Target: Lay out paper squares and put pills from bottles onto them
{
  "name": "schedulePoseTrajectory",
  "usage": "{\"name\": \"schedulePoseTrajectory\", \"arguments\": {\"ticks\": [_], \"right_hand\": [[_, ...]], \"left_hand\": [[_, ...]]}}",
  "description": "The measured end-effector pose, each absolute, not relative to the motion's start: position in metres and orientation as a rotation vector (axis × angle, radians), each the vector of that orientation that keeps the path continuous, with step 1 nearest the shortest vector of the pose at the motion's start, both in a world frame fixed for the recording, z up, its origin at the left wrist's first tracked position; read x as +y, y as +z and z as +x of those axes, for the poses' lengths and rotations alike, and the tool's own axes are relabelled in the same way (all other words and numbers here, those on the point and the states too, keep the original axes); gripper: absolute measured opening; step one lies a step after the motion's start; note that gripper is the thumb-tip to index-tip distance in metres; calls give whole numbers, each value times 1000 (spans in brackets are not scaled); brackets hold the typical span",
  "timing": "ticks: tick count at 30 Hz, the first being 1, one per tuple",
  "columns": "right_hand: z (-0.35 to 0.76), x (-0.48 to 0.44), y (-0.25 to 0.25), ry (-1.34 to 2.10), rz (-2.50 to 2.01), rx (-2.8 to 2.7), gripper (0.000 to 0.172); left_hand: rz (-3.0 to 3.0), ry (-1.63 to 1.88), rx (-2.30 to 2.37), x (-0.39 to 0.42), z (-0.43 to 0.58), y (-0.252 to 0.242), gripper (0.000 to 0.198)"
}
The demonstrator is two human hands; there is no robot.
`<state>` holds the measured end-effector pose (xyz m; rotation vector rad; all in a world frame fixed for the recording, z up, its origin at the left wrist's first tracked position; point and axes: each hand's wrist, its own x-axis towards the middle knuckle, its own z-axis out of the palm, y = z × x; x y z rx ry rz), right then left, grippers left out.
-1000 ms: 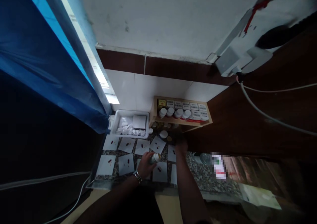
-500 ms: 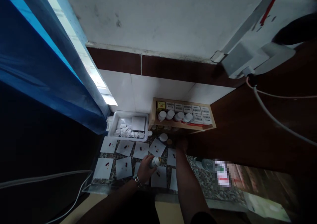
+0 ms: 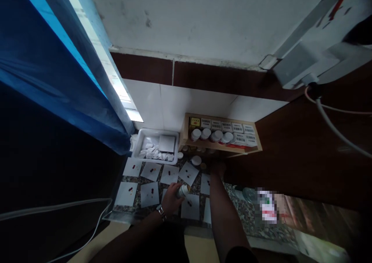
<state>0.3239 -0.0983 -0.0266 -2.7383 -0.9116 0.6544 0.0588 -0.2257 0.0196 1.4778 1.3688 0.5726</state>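
My left hand (image 3: 171, 199), with a watch at its wrist, is wrapped round a small white bottle (image 3: 183, 191) tilted to the right, its mouth showing yellowish. Beneath and around it, white paper squares (image 3: 149, 194) lie in rows on the speckled counter (image 3: 136, 213), several bearing dark red and pale pills (image 3: 152, 192). My right hand (image 3: 217, 168) reaches into the dark space at the right, below the wooden shelf; its fingers are hidden in shadow. A white round lid (image 3: 196, 160) and a smaller yellowish one (image 3: 203, 166) lie just left of it.
A white plastic tray (image 3: 140, 143) of small folded papers stands at the back left. The wooden shelf (image 3: 258, 142) holds white-capped bottles (image 3: 216, 135) and boxes. A blue curtain (image 3: 58, 65) hangs left; a cable (image 3: 334, 127) hangs at right.
The camera view has shifted slightly, moving the scene a little rightward. My left hand still holds the bottle over the papers, and my right hand remains by the shelf.
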Motion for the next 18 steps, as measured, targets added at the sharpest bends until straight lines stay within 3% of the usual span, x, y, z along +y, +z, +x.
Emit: {"name": "schedulePoseTrajectory", "arguments": {"ticks": [8, 13, 18], "right_hand": [[324, -95, -29, 552, -2817, -800, 27], [318, -121, -16, 433, -2658, -922, 39], [315, -226, -14, 107, -2365, -1162, 51]], "left_hand": [[1446, 582, 1414, -227, 52, 20, 46], [1470, 620, 1382, -227, 50, 23, 46], [1505, 657, 1350, -230, 44, 23, 47]]}}
